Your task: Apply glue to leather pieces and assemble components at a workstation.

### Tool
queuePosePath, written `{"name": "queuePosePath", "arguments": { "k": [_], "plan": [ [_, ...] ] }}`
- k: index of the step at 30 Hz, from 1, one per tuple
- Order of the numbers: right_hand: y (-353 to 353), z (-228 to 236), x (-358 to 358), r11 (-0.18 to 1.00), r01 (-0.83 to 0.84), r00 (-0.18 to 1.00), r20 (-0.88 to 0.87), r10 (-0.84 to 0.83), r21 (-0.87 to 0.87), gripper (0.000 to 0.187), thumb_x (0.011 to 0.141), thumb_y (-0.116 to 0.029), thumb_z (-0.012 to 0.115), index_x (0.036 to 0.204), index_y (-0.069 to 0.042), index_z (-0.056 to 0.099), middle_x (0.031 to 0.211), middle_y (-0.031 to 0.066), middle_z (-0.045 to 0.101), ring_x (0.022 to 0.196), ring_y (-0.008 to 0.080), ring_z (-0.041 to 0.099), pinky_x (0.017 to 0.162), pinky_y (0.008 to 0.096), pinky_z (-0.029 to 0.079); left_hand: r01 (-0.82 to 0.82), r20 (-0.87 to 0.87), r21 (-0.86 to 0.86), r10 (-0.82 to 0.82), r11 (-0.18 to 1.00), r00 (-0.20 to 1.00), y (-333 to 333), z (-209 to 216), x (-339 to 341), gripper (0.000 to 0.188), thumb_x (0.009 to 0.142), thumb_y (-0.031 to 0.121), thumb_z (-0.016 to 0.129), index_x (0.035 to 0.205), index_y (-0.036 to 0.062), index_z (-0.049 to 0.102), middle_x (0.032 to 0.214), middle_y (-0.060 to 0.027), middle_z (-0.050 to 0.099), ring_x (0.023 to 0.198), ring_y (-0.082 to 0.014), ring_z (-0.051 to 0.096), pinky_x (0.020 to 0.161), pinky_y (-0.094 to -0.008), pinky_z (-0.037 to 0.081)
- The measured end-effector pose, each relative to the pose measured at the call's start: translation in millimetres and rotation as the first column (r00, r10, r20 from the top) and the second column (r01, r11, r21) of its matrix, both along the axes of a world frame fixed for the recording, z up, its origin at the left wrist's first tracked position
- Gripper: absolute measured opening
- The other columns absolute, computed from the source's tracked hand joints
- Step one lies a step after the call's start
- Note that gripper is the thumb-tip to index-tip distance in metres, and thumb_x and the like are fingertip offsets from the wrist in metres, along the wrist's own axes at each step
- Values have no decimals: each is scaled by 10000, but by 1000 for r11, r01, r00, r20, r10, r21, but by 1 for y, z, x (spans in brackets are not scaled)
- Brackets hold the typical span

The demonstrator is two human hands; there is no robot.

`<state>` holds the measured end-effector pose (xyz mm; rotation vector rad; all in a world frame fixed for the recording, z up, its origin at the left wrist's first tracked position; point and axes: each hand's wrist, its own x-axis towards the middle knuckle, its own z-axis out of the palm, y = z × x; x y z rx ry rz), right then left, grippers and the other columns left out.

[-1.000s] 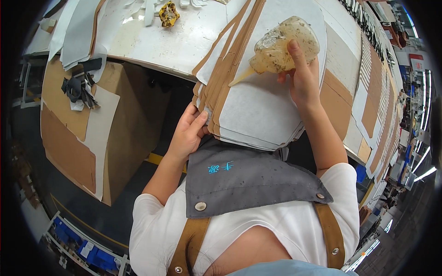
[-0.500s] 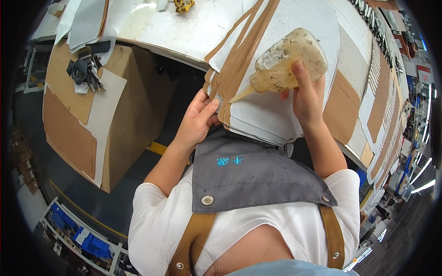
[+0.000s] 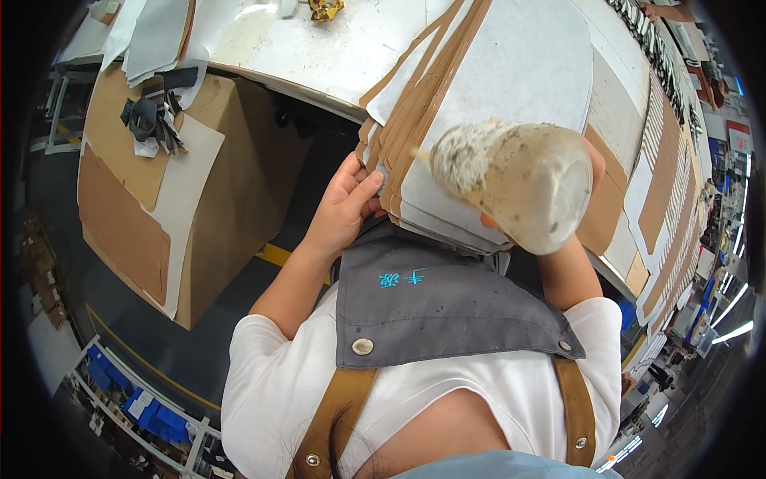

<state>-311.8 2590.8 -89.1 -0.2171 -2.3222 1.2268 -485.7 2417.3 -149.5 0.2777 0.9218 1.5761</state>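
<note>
A fanned stack of white-faced, brown-edged sheets lies at the table's front edge, its edges stepped in overlapping strips. At the stack's left corner, my left hand pinches the sheets, thumb on top and fingers underneath. My right hand is wrapped round a cloudy, stained squeeze glue bottle, which hides most of the fingers. The bottle is tilted over the stack, base toward me, with its narrow nozzle pointing left at the brown edges. Whether the nozzle touches them I cannot tell.
To the left stands a brown box-like stand with flat boards and dark scraps on top. A yellow-gold object sits on the white table. More brown and white pieces lie in rows at right. Blue bins stand lower left.
My right hand has lowered the glue bottle toward me and turned it, so its base now faces up at me and its nozzle sits farther over the brown edges. My left hand keeps its pinch.
</note>
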Motion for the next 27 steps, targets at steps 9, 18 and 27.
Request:
{"name": "queuePosePath", "arguments": {
  "k": [9,18,27],
  "plan": [
    [83,73,17,733,680,572,-607,-551,-25,518,845,-302,595,1198,19,391,1111,150,530,945,256,582,732,331,533,75,-127,-80,-85,994,988,4,1,-8,349,911,123,442,1240,26,381,1059,-57,541,878,-81,524,706,-221,439],
    [133,119,228,122,644,-154,285,-946,755,673,757,-547,565,1218,-83,407,985,196,596,828,298,621,600,365,486,-203,-583,-161,73,966,809,-4,4,-54,189,904,120,447,725,62,462,522,32,387,438,-22,333,399,-168,265],
    [102,17,338,213,503,-605,517,-606,838,792,783,-635,439,1315,-60,321,1109,225,558,1031,369,538,804,462,440,-137,-663,190,230,972,712,35,50,-57,212,926,134,428,738,41,463,610,21,401,459,-24,308,415,-168,252]
  ]
}}
